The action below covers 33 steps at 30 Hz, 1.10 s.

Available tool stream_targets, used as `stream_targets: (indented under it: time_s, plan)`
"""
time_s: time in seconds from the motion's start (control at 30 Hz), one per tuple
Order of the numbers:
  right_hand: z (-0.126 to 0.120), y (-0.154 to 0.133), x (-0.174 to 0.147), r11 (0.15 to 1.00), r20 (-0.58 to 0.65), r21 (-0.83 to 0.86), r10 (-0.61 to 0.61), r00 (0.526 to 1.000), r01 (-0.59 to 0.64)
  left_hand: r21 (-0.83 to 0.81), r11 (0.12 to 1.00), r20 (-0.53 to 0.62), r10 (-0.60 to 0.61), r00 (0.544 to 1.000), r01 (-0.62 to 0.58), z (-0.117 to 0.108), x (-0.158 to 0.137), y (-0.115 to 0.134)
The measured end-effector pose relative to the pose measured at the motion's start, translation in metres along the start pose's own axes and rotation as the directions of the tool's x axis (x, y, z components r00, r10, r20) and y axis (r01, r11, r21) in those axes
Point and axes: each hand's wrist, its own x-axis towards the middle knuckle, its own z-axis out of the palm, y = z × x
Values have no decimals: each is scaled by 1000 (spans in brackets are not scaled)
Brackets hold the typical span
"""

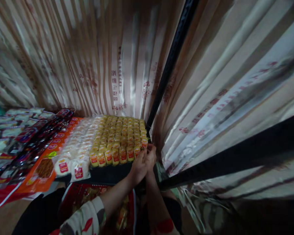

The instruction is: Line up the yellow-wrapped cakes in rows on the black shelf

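Observation:
Small yellow wrapped snacks (115,156) with red labels stand in tight rows on a dark shelf (105,174). At the right front corner of these rows my two hands are close together, almost touching. My left hand (138,167) has its fingers closed at the lower part of the end yellow snack packet (144,143). My right hand (150,157) is closed around the same packet from the right side. The fingertips partly hide where they grip. White wrapped snacks (78,169) with red labels lie left of the yellow rows.
An orange snack bag (44,168) and dark shiny packets (31,138) lie farther left. Below the shelf edge, a red-rimmed bag or box (71,195) holds more yellow packets. Pleated printed curtain (117,65) hangs behind; a black post (170,65) and bar (222,153) stand right.

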Motion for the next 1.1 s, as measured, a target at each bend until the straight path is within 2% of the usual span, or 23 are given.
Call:
stream_targets:
  time_s: [0.2, 0.3, 0.47, 0.6, 0.77, 0.9, 1.0, 1.1]
  plan:
    - [3, 14, 4, 993, 46, 111, -44, 998, 38, 54, 998, 12, 44, 999, -44, 2, -1, 0]
    - [3, 16, 3, 991, 51, 135, -13, 999, 6, 89, 994, 22, 54, 998, -56, 1, -1, -1]
    - [0, 9, 2, 993, 74, 105, 41, 996, -49, 135, 986, 41, 96, 995, -101, -1, -2, 3]
    - [-2, 6, 1, 997, 39, 81, 8, 999, -11, 202, 970, 62, 122, 991, -132, -3, -5, 6]
    - [1, 13, 3, 999, 53, 34, -30, 998, 28, 228, 946, 67, 222, 973, -231, -7, -13, 8]
    - [0, 16, 2, 998, 30, 10, -54, 998, 54, 277, 935, 74, 207, 976, -220, -11, -19, 14]
    - [-4, 12, -7, 999, 50, 12, -52, 997, 52, 337, 915, 70, 212, 975, -223, -15, -28, 15]
    - [-11, 2, -27, 999, 57, 18, -28, 998, 27, 336, 903, 26, 275, 961, -267, -20, -49, 9]
